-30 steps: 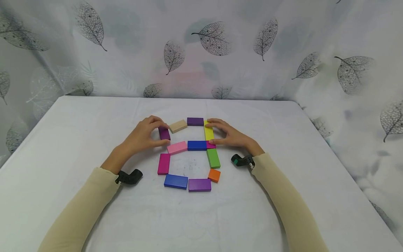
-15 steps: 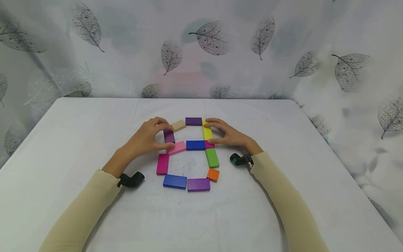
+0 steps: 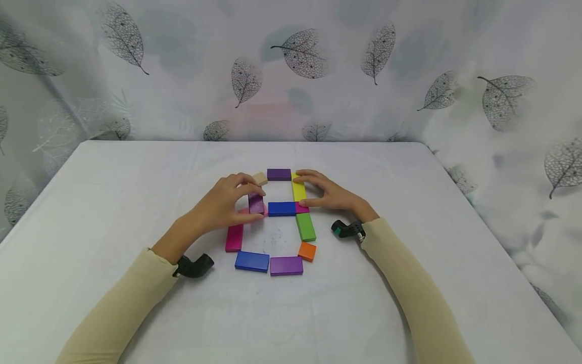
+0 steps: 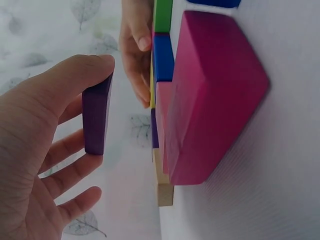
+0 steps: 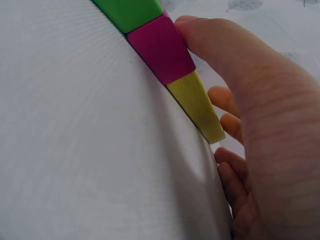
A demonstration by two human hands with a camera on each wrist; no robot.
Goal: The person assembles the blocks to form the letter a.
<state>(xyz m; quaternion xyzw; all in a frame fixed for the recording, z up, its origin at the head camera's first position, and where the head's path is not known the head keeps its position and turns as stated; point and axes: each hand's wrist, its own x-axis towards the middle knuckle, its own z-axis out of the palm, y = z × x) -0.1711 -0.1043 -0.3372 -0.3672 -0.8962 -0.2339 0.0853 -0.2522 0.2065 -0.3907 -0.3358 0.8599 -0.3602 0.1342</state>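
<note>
My left hand point(image 3: 225, 205) pinches a dark purple block point(image 3: 256, 202) between thumb and fingertips. The left wrist view shows that block raised off the table, with a gap between it and the other blocks. Partly hidden behind the left hand are a pink block point(image 4: 162, 117), a beige block point(image 3: 260, 178) and a magenta block point(image 3: 234, 238). My right hand point(image 3: 334, 194) rests at the right side of the layout. Its thumb touches a small magenta block point(image 5: 162, 50), and its fingers lie by a yellow block point(image 3: 298, 188).
A blue block point(image 3: 282, 209) and another purple block point(image 3: 279, 174) lie between the hands. Green point(image 3: 306, 227), orange point(image 3: 307, 251), purple point(image 3: 286, 266) and blue point(image 3: 252, 261) blocks continue the outline nearer me. All lie on a white-covered table point(image 3: 386, 313).
My left hand has carried the dark purple block right from its spot at the outline's left side, covering more of the pink and beige blocks. The right hand stays at the yellow and magenta blocks.
</note>
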